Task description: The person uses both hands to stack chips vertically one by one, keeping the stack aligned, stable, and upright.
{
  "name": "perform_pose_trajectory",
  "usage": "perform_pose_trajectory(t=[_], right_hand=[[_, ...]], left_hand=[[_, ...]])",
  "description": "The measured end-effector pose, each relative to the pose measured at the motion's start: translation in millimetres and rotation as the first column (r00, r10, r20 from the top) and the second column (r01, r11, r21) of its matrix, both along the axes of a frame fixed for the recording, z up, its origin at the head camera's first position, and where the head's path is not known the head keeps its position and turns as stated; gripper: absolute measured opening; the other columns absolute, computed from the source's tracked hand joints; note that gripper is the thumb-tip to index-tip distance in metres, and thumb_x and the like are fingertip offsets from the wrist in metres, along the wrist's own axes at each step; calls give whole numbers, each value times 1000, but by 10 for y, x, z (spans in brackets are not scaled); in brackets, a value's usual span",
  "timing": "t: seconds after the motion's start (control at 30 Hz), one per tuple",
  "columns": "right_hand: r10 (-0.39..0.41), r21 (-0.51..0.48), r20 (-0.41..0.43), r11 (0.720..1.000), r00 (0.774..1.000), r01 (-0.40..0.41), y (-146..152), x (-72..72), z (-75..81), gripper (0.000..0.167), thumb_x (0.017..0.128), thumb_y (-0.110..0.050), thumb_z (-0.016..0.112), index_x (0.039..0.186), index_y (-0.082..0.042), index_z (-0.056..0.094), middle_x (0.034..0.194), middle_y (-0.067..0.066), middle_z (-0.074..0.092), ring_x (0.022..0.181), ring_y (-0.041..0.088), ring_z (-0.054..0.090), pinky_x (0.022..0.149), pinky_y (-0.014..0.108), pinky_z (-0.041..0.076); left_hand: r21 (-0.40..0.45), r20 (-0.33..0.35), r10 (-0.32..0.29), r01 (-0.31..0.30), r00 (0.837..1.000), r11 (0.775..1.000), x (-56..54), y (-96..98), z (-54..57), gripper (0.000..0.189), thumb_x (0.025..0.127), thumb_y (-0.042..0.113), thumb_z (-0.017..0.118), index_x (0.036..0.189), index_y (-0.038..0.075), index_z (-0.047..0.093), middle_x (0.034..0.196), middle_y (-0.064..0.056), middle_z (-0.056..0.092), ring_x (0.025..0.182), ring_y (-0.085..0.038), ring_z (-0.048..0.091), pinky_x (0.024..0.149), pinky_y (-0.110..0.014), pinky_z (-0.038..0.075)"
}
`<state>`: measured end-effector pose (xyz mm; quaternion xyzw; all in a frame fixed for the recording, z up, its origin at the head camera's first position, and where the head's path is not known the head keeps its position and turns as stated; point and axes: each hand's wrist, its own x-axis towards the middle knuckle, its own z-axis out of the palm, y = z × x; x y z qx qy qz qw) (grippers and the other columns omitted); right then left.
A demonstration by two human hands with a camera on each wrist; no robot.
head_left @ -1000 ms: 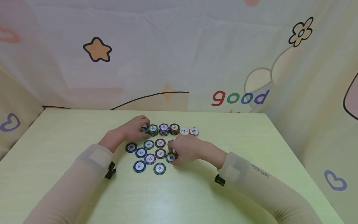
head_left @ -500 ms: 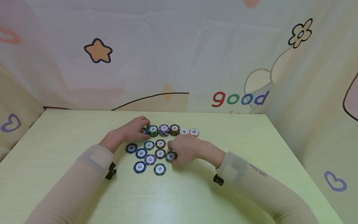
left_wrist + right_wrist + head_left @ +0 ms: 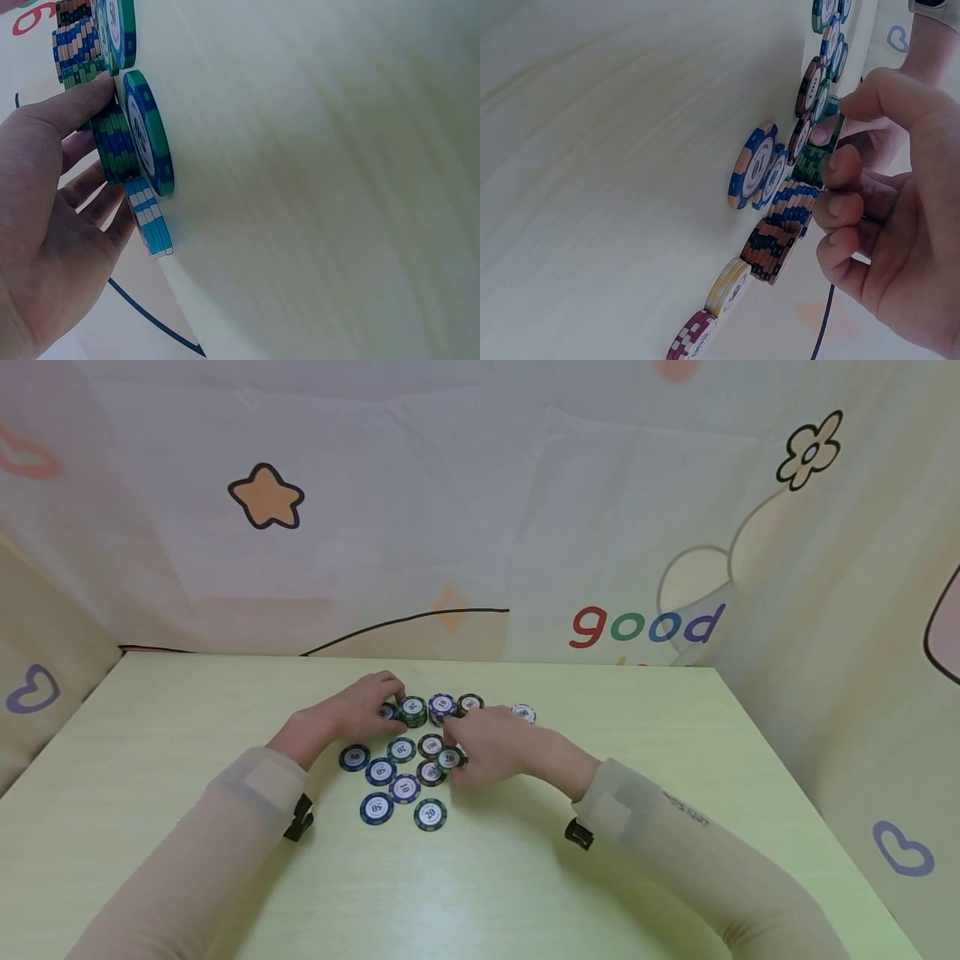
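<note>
My right hand [image 3: 491, 747] pinches a green poker chip [image 3: 450, 758] marked 20, tilted above the loose brown-black chips [image 3: 431, 772]. The right wrist view shows that green chip nearly edge-on between thumb and index finger. At the back row, my left hand [image 3: 360, 706] grips round the near left end. Its thumb and index finger touch the stack of green chips [image 3: 412, 714]. Beside that, the blue-green stack [image 3: 114, 146] sits within the left hand's fingers. Right of the green stack stand a blue stack [image 3: 442, 707] and a brown stack [image 3: 769, 251].
Loose chips lie in front of the row, including a blue one [image 3: 377, 808] and a green one [image 3: 431, 815]. Yellow [image 3: 729, 289] and purple [image 3: 690, 337] stacks end the row at right. A light-blue stack [image 3: 150, 217] ends it at left. A printed curtain backs the table [image 3: 480, 893].
The right hand has tilted the green chip up, lifted it off the table and carried it toward the back row, slightly left. The left hand stays at the stacks.
</note>
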<state>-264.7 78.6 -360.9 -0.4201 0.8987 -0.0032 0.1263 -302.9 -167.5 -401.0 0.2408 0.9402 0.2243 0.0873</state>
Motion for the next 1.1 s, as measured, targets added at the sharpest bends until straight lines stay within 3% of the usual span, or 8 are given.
perform_pose_trajectory(t=[0.37,0.8,1.1], right_hand=[[-63,-60,-67,996,996,59,-163,-97,-25,39,90,-35,72,117,-9,62,81,-3,62,66,11,57,57,26,46],[-120,-132,-89,985,989,108,-356,-189,-87,30,92,-28,69,111,-8,58,77,0,60,60,13,54,51,26,42],[-146,-136,-116,982,982,130,-455,-263,-146,27,93,-27,68,108,-7,57,75,0,60,54,11,52,47,24,39]], left_hand=[[10,5,2,-2,1000,1000,4,-15,1,35,95,21,76,120,2,60,135,-18,52,118,-32,50,107,-50,41],[14,-5,18,-18,1000,1000,9,-26,0,33,94,19,76,118,3,61,134,-17,52,118,-32,49,107,-49,41],[38,-30,-19,20,999,999,18,-28,1,26,93,15,76,111,3,61,130,-17,54,114,-31,51,104,-48,43]])
